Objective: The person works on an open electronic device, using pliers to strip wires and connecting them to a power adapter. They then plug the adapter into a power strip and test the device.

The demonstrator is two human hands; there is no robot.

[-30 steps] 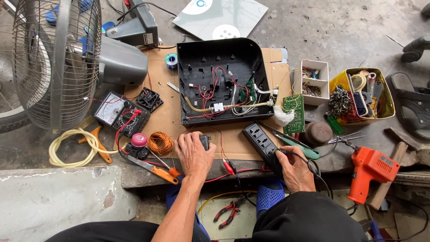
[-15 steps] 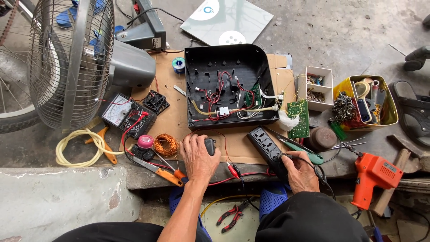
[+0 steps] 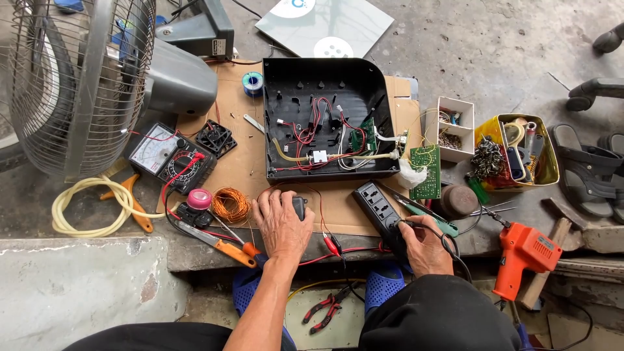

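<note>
Rough concrete floor carries a sheet of cardboard (image 3: pixel 240 162) spread with electronics parts. On it, the left hand (image 3: pixel 281 224) lies palm down, its fingers curled over a small black part (image 3: pixel 299 207) just below the open black housing (image 3: pixel 325 117). The right hand (image 3: pixel 422 244) is clenched around the near end of a black power strip (image 3: pixel 380 211) and its cable, below and right of the housing. That strip's long axis runs diagonally, its far end pointing toward the housing. A copper wire coil (image 3: pixel 231 205), multimeter (image 3: pixel 170 158) and fan (image 3: pixel 71 78) sit left of the housing; an orange soldering gun (image 3: pixel 523 257) lies to its lower right.
</note>
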